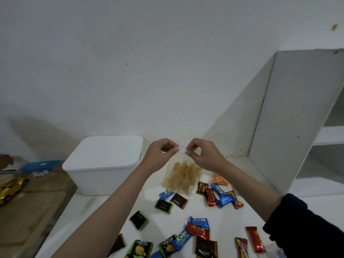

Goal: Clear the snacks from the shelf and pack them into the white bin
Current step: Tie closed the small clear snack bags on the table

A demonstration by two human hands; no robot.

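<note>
A plain white wall is filling the upper half of the view, meeting the white surface along a straight back edge. At right, a white shelf unit is standing with its flat side panel facing the work area; its visible boards are lying bare. At left, the surface is ending in a straight edge, beyond which a brown floor is showing, with a gold toy car and a blue box lying there, blurred.

The white bin, a smooth rounded-corner plastic tub, is sitting at the back left of the surface with its lid on; its contents cannot be seen. Open surface is lying between the bin and the scattered snacks.

The left hand and right hand are held up above the surface, close together, each pinching the top edge of a clear plastic bag between thumb and curled fingers. The bag is hanging down, holding pale stick-shaped crisps.

Small foil-wrapped snacks in blue, red, black and green are lying loose across the near surface, some overlapping. A small packet of orange pieces is lying just right of the bag.
</note>
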